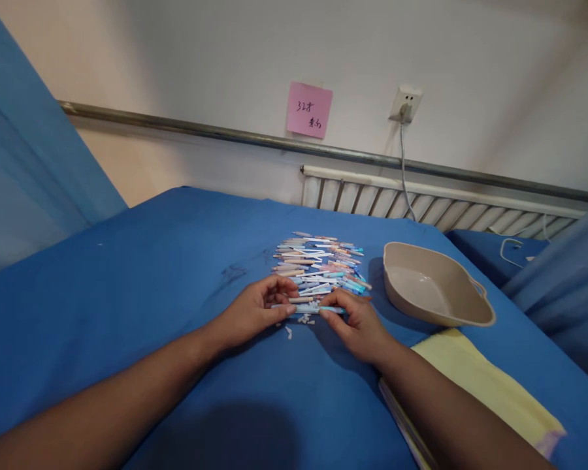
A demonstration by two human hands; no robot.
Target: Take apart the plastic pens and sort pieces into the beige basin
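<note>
Pen (308,309), light blue with a teal right end, lies level across the near edge of the pile (326,264), between the 2 hands. The right hand (355,323) has its thumb and forefinger pinched on the teal part. The left hand (269,300) has its thumb against the left part, its fingers curled above with a gap showing; I cannot tell whether it truly grips or only steadies. That seems the weak point: if the left hand merely rests there, a twist or pull from the right could swing the pen loose or send any detachable piece flying. The pile, a loose spread of pens and white sticks (322,246), sits just beyond the fingers, so a forward push of the knuckles could set round barrels rolling. Small white bits (304,319) lie on the blue sheet (200,274) just nearer than the pen; being tiny and unconfined, they could scatter under a sweeping palm or get lost in a fold. To the right, the basin (436,284) stands near the pile, where a wide right elbow or wrist might knock it. The right forearm crosses the yellow cloth (475,365), and could drag it if drawn back quickly.
</note>
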